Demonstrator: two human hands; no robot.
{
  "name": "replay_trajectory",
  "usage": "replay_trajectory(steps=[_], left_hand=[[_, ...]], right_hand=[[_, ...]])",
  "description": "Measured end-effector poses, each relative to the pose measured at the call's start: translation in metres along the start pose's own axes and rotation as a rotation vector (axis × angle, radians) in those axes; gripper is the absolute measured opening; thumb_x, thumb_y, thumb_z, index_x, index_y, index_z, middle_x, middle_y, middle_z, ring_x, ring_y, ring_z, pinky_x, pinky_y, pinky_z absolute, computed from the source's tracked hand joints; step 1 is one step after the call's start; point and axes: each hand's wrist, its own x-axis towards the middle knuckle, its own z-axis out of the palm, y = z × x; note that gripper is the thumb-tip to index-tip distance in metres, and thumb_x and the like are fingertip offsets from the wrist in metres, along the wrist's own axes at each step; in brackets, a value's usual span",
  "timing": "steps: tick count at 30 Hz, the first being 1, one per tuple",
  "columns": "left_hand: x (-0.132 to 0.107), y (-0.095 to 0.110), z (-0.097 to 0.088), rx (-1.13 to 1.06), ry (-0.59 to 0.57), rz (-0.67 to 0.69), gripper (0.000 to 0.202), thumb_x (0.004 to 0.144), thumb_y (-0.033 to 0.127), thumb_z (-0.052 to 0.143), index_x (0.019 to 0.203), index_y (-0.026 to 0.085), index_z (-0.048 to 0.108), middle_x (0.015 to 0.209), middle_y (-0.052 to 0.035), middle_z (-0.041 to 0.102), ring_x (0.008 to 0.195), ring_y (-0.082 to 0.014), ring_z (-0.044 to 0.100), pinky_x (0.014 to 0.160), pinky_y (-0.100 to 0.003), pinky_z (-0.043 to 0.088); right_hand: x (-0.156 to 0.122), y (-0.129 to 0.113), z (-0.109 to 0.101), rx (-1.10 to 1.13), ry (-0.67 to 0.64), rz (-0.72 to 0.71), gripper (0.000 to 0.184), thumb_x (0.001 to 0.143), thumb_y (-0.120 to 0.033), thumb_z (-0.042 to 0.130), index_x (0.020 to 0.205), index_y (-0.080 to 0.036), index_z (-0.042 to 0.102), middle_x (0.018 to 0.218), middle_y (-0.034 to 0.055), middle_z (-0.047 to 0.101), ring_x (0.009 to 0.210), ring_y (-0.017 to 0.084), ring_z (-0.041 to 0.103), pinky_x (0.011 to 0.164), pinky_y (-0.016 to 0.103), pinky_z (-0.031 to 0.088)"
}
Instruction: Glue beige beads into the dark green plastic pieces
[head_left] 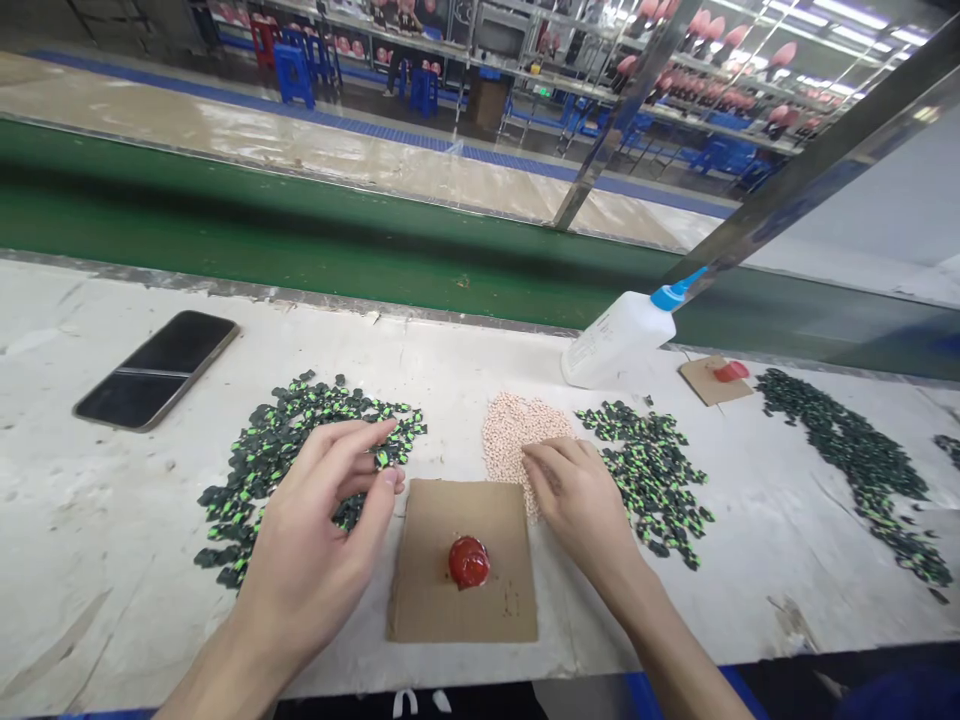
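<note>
My left hand [322,530] is over the left pile of small black-and-green pieces [262,450], its thumb and fingers curled around one black-and-green piece [382,459]. My right hand [581,495] rests at the right edge of a heap of tiny pale pink beads [510,430]. Its fingertips are pinched together among the beads; whatever they grip is hidden. Between the hands lies a square of brown cardboard [427,610]. A round, glossy red blob or cap [469,562] sits at its middle.
Another black-and-green pile [660,480] lies right of the beads. Behind it leans a white squeeze bottle [619,340] with a blue nozzle. A phone [157,370] lies far left. Further right are a small cardboard [701,382] with a red cap [731,371] and a long dark pile [840,440].
</note>
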Motion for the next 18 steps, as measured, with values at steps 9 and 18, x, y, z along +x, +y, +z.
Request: replay_trajectory(steps=[9, 18], left_hand=[[-0.010, 0.018, -0.004, -0.198, -0.005, -0.216, 0.012, 0.093, 0.028, 0.069, 0.094, 0.034, 0.080, 0.086, 0.0062, 0.079, 0.072, -0.0123, 0.077, 0.071, -0.015, 0.064], [-0.029, 0.043, 0.028, -0.341, -0.181, -0.018, 0.023, 0.094, 0.007, 0.065, 0.098, 0.026, 0.078, 0.081, 0.0058, 0.080, 0.061, -0.0079, 0.073, 0.060, -0.012, 0.061]], right_hand=[[0.001, -0.004, -0.013, 0.276, 0.065, 0.235, 0.020, 0.086, -0.028, 0.062, 0.079, -0.025, 0.080, 0.082, 0.0107, 0.080, 0.083, 0.031, 0.067, 0.080, 0.049, 0.051], [-0.030, -0.035, -0.050, 0.884, 0.039, 0.637, 0.034, 0.075, -0.061, 0.085, 0.080, -0.027, 0.085, 0.070, 0.0061, 0.081, 0.061, 0.019, 0.074, 0.061, 0.033, 0.063]])
